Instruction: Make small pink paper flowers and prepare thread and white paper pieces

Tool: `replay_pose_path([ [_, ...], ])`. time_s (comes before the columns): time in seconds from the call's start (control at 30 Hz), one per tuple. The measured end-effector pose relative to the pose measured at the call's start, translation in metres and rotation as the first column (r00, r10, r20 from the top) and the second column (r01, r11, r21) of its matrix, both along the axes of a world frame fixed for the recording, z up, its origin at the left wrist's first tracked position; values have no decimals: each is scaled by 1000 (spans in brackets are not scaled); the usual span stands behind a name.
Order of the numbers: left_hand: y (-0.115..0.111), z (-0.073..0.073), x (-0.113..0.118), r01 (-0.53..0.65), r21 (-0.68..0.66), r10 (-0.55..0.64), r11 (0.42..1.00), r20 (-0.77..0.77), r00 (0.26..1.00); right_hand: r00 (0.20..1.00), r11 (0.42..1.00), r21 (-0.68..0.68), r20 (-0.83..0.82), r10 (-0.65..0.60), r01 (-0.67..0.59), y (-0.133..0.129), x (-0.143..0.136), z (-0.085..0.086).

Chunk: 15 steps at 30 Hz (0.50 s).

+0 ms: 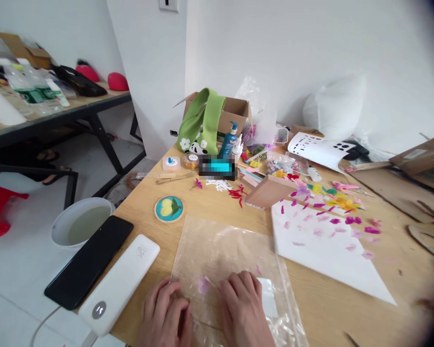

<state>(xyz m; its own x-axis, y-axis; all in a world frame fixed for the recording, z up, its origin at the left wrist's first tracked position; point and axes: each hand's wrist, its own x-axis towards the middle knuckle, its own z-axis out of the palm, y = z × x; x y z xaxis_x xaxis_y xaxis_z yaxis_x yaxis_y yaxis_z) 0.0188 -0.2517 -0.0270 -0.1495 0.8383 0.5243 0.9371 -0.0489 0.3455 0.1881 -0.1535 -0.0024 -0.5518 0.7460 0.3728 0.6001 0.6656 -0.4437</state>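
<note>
A: Where's the pale purple petal (pixel 203 285)?
B: Between the two hands, within the outline of the clear plastic bag (pixel 235 243); inside it or on top, can't tell.
A: Grip?
B: Left hand (pixel 166 311): fingers curled, close together, at the bag's near left edge; can't tell if it pinches anything; right hand (pixel 243 308): fingers bunched, knuckles up, over the bag's near half; tips partly hidden, can't tell what it holds either.
A: Around the bag?
B: White card (pixel 268 296) within its outline, just right of the right hand; white sheet (pixel 332 260) at its right edge, pink and magenta petals (pixel 334 221) scattered there; white power bank (pixel 121 286) left of it, black phone (pixel 90 262) further left; round floral piece (pixel 169 208) near its far left corner.
A: Past the far edge?
B: Red strips (pixel 237 193), white strips (pixel 219 184); tilted tan block (pixel 269 191) off its far right corner; green tote (pixel 206 120) and blue pump bottle (pixel 229 140) furthest back.
</note>
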Motion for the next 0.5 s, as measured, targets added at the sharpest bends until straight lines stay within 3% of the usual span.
replay_pose_path([
  [0.5,-1,-3,-2,-5,-17,5,1000,-5,1000,998,999,-38,55,-24,26,-8,7,4],
])
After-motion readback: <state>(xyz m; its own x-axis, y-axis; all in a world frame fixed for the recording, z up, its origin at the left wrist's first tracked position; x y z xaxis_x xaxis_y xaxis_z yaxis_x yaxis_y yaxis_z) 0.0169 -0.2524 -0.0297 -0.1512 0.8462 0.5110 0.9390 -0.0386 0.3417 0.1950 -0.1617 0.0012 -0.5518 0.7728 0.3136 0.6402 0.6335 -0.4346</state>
